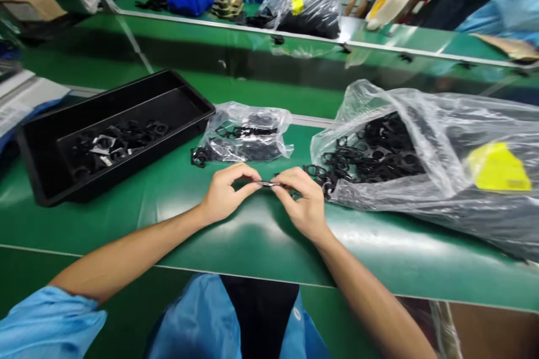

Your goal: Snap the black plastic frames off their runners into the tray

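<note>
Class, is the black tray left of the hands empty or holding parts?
Holding parts: the black tray has small black pieces heaped on its floor, with a few pale ones among them.

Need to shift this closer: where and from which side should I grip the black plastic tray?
Grip the near long rim of the black plastic tray from your side, one hand toward each end. That straight raised wall faces you with nothing in front of it. The loose black parts lie inside, so keep it level.

readable text: 0 | yellow label [498,167] on clear plastic bag [391,140] | any marks too small to read
</note>
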A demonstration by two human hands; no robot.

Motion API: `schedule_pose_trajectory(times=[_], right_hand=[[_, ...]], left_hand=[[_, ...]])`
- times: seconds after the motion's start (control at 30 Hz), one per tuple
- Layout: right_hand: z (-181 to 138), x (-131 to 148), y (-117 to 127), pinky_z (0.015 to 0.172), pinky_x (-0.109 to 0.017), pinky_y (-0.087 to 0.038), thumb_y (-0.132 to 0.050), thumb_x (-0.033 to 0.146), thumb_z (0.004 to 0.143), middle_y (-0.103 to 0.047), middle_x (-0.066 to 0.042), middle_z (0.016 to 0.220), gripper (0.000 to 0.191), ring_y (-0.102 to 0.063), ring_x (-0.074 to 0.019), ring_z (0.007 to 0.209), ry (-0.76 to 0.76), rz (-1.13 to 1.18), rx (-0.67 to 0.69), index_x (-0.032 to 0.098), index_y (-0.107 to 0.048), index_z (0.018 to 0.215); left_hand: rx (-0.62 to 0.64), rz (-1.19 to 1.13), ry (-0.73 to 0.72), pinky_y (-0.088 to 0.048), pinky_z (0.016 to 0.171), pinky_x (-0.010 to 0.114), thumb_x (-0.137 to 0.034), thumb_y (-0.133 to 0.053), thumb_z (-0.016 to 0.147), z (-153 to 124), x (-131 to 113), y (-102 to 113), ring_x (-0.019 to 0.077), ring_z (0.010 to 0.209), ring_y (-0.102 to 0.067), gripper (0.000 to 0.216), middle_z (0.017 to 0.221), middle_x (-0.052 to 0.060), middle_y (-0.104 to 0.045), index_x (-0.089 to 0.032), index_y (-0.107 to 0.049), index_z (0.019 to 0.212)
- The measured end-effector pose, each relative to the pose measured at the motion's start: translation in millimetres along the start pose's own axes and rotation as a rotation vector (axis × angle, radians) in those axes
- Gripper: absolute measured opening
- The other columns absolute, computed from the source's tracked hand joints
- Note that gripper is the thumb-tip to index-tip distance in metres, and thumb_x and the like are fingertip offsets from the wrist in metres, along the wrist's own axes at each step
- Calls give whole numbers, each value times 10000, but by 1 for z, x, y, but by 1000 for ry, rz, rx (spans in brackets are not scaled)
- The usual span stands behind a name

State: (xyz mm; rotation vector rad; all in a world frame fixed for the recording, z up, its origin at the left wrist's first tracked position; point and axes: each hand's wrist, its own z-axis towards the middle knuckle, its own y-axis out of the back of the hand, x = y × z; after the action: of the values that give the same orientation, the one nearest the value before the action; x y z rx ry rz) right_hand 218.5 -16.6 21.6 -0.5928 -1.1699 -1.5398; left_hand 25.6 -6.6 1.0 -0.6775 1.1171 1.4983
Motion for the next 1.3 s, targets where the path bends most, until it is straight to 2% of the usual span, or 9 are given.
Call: schedule_pose_trajectory(times=[0.2,0.4,0.5,0.63,0.87,1.03,1.17,1.3], right_hand=[[0,-1,-7,634,-270,-551,-690,324,889,-674,-42,892,109,-635,-152,756,-100,66,15,217,-706,884],[5,-9,-7,616,-289,-577,-756,516,801,-663,-16,719,339,-661,-155,642,-366,278,44,188,-681,841],[8,-10,-7,587,-283,-576,-788,564,746,-657,-9,673,407,-663,-153,602,-443,354,62,181,-670,815],[7,-10,-9,621,-296,-594,-812,565,720,-667,-10,683,407,-667,-152,603,-441,381,44,191,-669,790],[6,-9,-8,646,-311,-600,-814,561,724,-670,-10,682,400,-665,-162,603,-428,344,21,199,-649,758],[7,-6,-9,626,-292,-578,-814,564,724,-631,6,656,405,-633,-143,574,-417,337,9,205,-625,727],[6,-5,-10,609,-295,-575,-808,612,700,-615,9,638,451,-633,-147,564,-415,339,-11,210,-608,730],[5,-4,-9,600,-301,-576,-791,605,726,-623,3,631,436,-641,-153,554,-429,349,-7,205,-619,748]], left_hand=[[-7,-155,143,-543,773,272,-319,-721,835,5,2,-1,150,782,-663,155,806,30,-710,-166,-700,818],[112,-415,407,-575,702,264,-418,-850,699,10,9,0,137,674,-686,340,735,19,-716,-134,-692,801],[144,-507,505,-602,732,298,-441,-890,649,11,11,0,153,674,-712,401,738,28,-734,-120,-702,800],[176,-603,576,-623,792,338,-428,-907,639,11,12,1,179,730,-744,419,788,54,-764,-107,-734,845],[226,-684,631,-620,794,317,-382,-917,648,10,15,3,191,776,-761,407,824,83,-785,-97,-755,888],[184,-792,734,-633,800,310,-382,-941,608,9,13,0,169,754,-763,440,846,69,-786,-105,-742,886],[179,-787,703,-629,801,311,-378,-923,644,10,13,0,155,744,-751,410,825,49,-768,-109,-713,871],[277,-807,686,-610,794,298,-369,-921,650,11,12,2,140,741,-733,392,797,32,-743,-118,-695,850]])
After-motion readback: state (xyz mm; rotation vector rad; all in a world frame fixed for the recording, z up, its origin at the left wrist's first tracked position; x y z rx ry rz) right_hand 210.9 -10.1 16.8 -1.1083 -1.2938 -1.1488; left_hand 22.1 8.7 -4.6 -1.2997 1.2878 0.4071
